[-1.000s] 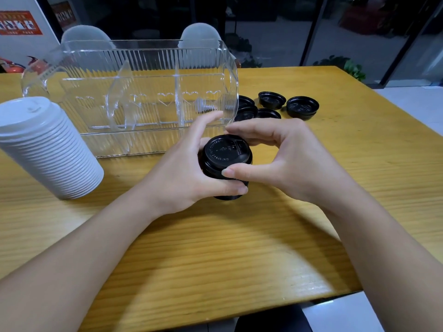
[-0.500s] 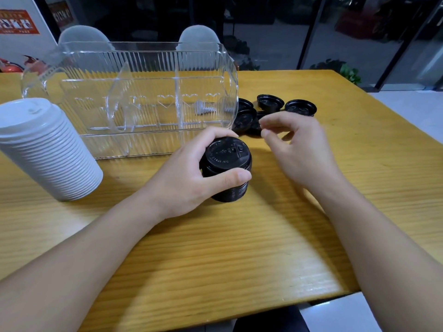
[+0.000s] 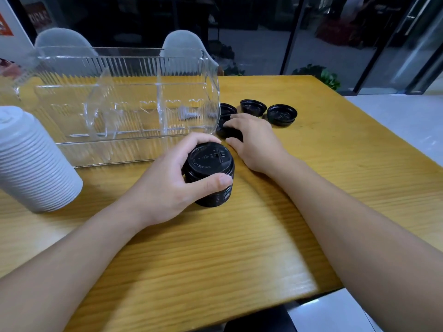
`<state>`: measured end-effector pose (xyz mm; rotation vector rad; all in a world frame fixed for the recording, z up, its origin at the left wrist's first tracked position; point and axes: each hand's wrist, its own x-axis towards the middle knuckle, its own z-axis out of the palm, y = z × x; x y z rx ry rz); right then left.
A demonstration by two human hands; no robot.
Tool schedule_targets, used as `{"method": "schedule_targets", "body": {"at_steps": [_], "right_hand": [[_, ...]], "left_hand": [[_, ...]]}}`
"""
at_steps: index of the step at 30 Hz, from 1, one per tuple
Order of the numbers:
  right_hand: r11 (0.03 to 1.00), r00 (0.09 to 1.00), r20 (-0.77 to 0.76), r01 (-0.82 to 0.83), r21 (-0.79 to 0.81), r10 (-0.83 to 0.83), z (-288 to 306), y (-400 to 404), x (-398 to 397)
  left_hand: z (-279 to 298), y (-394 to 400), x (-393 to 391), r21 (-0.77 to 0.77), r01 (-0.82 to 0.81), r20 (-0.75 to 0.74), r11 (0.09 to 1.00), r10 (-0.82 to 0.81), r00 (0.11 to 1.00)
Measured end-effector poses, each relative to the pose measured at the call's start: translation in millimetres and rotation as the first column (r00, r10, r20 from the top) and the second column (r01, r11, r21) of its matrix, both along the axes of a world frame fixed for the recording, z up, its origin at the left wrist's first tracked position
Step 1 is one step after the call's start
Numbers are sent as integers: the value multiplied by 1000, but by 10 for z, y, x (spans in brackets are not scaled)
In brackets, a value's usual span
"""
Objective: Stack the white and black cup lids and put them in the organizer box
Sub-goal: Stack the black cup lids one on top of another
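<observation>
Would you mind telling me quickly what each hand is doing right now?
Left hand: closed around the black lid stack.
Right hand: resting on a loose black lid; whether it has a grip cannot be told.

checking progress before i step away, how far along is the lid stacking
Done: the white lids stand in one tall stack on the table. In hand: the left hand holds the black stack while the right hand reaches onto a loose black lid. Left: a few more loose black lids to add, and the organizer box looks empty, so neither stack is in it.
</observation>
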<state>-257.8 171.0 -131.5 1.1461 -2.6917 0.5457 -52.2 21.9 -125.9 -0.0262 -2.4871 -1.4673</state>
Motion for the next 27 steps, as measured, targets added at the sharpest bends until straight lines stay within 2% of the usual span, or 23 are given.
{"method": "schedule_targets", "body": {"at_steps": [8,12,15,19,27], "right_hand": [[993,996,-17,-83,-90,82,-17,293,160],[971,988,51,-135,-198,147,-91,571,231],[963,987,34,-144,-229,156,-111,628,230],[923,975,83,-165,-348,206,-108,631,183],[818,935,223,-108,-565,278,56,666,256]], "left_hand": [[-6,-24,-4,-16,10,-11,1000,-10,1000],[-1,-43,1,-26,19,-24,999,-19,1000],[7,-44,2,-30,8,-35,1000,-9,999],[11,-48,4,-48,-2,-39,999,0,999],[18,-39,0,-48,-4,-34,999,2,999]]}}
